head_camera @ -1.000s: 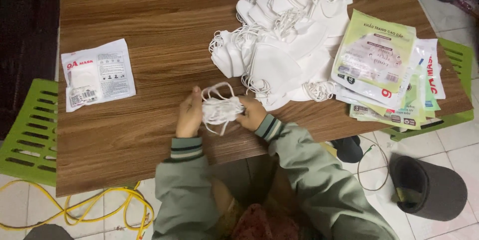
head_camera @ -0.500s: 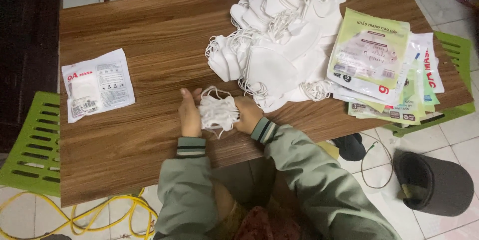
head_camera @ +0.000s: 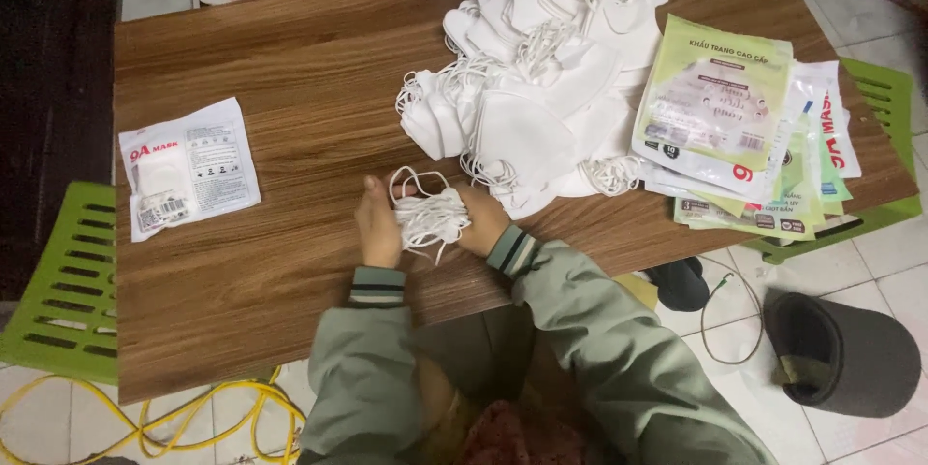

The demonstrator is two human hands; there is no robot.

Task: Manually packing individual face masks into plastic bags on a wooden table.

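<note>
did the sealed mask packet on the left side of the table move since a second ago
No. The sealed packet lies at the same spot by the table's left edge; only the camera shifted.

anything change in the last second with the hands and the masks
Very little. Both hands, left hand and right hand, kept their hold on the small bundle of white masks between them, pressing it a bit tighter. The loose mask pile, the sealed packet and the packet stack stayed put.
</note>
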